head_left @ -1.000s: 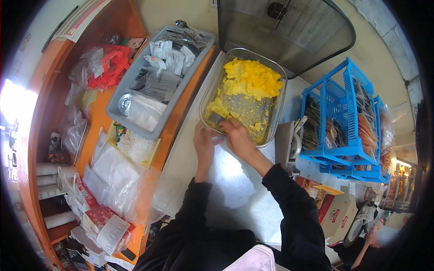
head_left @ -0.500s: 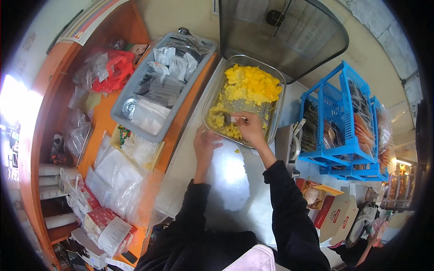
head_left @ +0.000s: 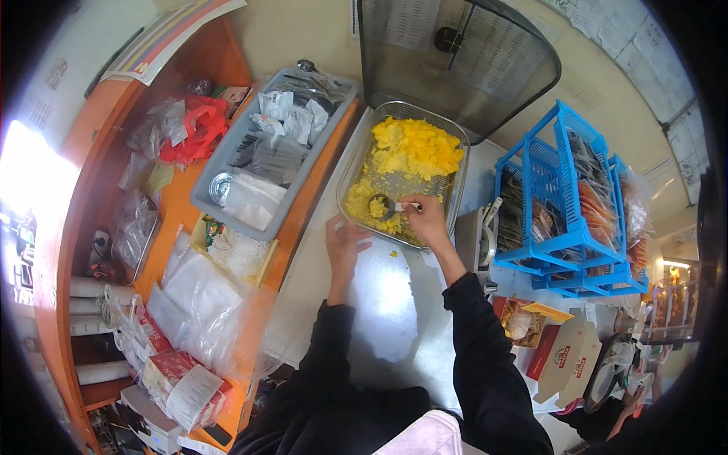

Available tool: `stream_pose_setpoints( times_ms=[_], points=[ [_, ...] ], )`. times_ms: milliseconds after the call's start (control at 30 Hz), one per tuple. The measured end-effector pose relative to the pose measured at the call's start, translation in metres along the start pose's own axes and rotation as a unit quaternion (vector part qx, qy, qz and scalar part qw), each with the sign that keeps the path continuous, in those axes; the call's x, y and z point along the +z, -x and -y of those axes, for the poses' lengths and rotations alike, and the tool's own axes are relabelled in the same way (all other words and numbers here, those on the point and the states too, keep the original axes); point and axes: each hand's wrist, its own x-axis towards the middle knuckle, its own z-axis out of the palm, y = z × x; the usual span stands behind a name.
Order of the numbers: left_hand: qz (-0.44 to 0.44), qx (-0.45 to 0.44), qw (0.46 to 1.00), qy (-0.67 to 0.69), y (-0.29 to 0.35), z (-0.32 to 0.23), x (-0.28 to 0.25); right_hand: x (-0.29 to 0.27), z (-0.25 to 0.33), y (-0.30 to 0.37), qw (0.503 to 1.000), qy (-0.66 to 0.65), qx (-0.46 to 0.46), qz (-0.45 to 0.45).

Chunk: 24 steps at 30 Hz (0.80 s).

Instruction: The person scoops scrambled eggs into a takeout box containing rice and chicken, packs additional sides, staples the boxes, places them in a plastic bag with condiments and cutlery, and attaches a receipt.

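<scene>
A pale metal counter (head_left: 379,341) spreads under my forearms, shiny and lit just on my side of the mesh tray (head_left: 413,186); past the tray, a dark mesh panel (head_left: 485,68) leans by a cream wall (head_left: 303,30); left of the tray, a grey tub (head_left: 199,189) of packets sits on an orange shelf (head_left: 158,250), with a red bag (head_left: 203,130) farther left; right of the tray stand blue baskets (head_left: 543,178) of packaged goods, and nearer me on that side lies an open carton (head_left: 570,356).

My right hand (head_left: 429,225) is closed around the handle of a round-bowled scoop (head_left: 388,205), which is over the near left part of the tray with yellow food in its bowl; my left hand (head_left: 346,240) has its fingers loosely apart at the tray's near left corner, holding nothing that I can see; I cannot tell whether its fingertips touch the rim.

I count one tray, one scoop, one tub, one red bag and one large heap of yellow food (head_left: 417,145) in the tray's far part; looser crumbs lie nearer me in it, too many to count.
</scene>
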Motion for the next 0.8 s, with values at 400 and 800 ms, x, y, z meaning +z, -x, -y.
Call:
stream_pose_setpoints(
  times_ms=[400,800],
  points=[
    [-0.019,0.051,0.998,-0.010,0.076,0.015,0.009,-0.072,0.013,0.107,0.980,-0.185,0.041,-0.055],
    [0.253,0.010,0.961,-0.108,0.240,0.125,0.093,-0.219,-0.034,0.359,0.929,-0.217,0.174,-0.244]
  ],
)
